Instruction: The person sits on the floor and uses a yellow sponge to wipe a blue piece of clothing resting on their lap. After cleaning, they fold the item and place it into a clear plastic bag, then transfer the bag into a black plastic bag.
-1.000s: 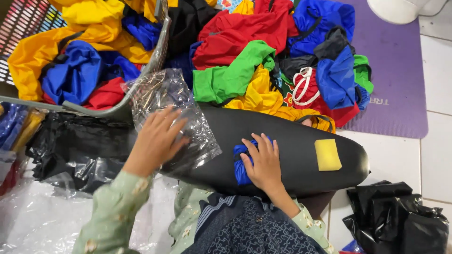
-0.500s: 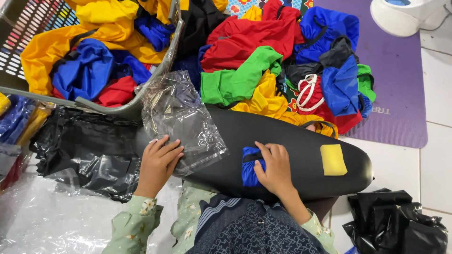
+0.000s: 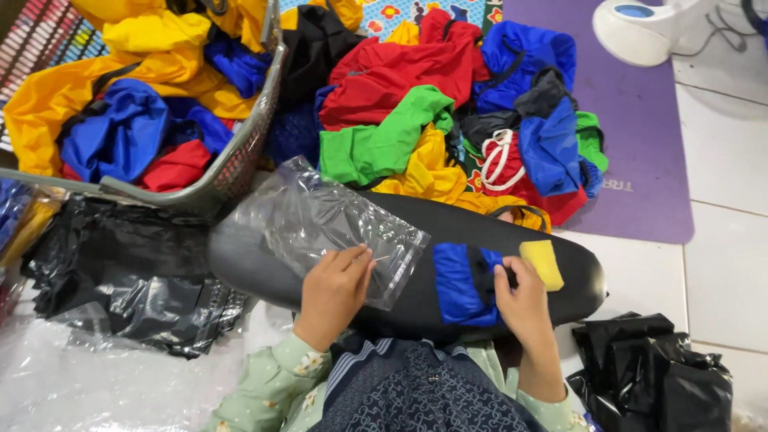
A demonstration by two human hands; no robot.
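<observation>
A long black padded board (image 3: 400, 296), smooth and slightly glossy with rounded ends, lies across the person's lap and serves as the work surface. On it, at about 9 o'clock from the centre, rests a clear plastic bag (image 3: 320, 220), thin, crinkled and shiny, roughly rectangular with one corner curling up toward 11 o'clock. The left hand (image 3: 334, 290) lies on the bag's near edge, fingers loosely curled, thumb and forefinger pinching the film at its lower rim.

At 3 o'clock from the bag sits a small folded blue cloth packet (image 3: 458, 282), a flat rectangle of slick, nylon-like fabric with a dark strip along its right side. The right hand (image 3: 522, 304) touches the packet's right edge, fingers bent and pressed on it; whether it actually grips the cloth cannot be told. Just beyond, at 2 o'clock from that hand, is a yellow foam-like square (image 3: 543, 263) lying flat on the board.

At 12 o'clock, a loose heap of rumpled garments (image 3: 448, 112) in red, green, blue and yellow lies on the floor. At 10 o'clock a grey mesh plastic basket (image 3: 240, 160) holds more. Crumpled black plastic bags (image 3: 112, 280) lie at 8 o'clock.
</observation>
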